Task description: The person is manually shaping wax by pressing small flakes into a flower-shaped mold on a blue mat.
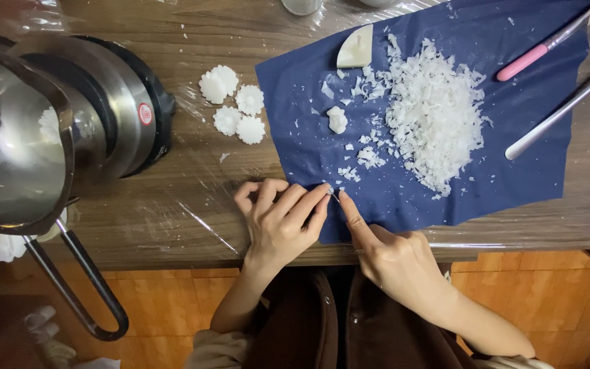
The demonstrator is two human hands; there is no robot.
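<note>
Head view, looking straight down. Left hand point(283, 220) flat-ish on the bench point(158, 212), fingers curled loosely, fingertips meeting the near-left edge of a dark blue cloth point(445, 184). Right hand point(390, 256) just beside it, index finger stretched out, tip pressed toward the same spot on the cloth edge. Something tiny and thin pinched between the two hands' fingertips; too small to tell what. Neither hand closed around anything larger.

Beyond the hands, on the cloth: a heap of white wax shavings point(435, 116), a small white lump point(336, 119) nearer the left hand, a half-round white wax piece point(356, 48) at the far edge. Far right of the right hand: a pink-handled tool point(530, 60) and a metal spoon point(561, 109) lying aslant on the cloth.

Beyond and left of the left hand: four small white flower-shaped wax pieces point(232, 104) clustered on the bare bench. Further left: a steel pot point(15, 150) with a dark loop handle, tilted over a round black-and-steel heater point(128, 109).
</note>
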